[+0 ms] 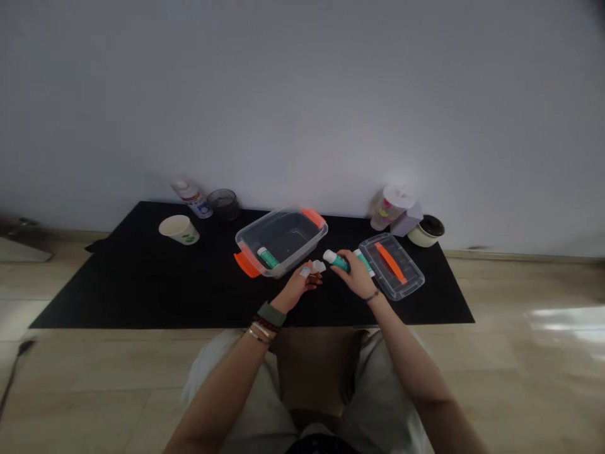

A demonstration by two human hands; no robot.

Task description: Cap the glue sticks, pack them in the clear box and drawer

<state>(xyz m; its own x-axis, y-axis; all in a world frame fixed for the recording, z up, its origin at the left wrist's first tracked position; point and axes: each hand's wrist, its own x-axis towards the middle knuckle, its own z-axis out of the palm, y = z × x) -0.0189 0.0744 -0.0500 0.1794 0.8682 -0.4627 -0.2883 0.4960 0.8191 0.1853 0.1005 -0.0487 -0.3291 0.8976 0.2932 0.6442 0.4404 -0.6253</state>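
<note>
My left hand [299, 285] pinches a small white cap [318, 267] in front of the clear box. Just to its right, my right hand [358, 276] is wrapped round a green and white tube [336, 260], its white end pointing at the cap with a gap between them. Another green and white tube [364, 263] lies on the black table behind my right hand, partly hidden by it. Inside the clear box [295, 260] with orange latches, a similar green tube [268, 257] rests at the near left end.
A clear lid with an orange handle [391, 263] lies at the right. Behind it stand a patterned cup [384, 213], a pale box [407, 220] and a dark-lidded jar [426, 231]. A paper cup [179, 229], spray can [193, 198] and dark glass bowl [224, 205] stand left on the black table [142, 290].
</note>
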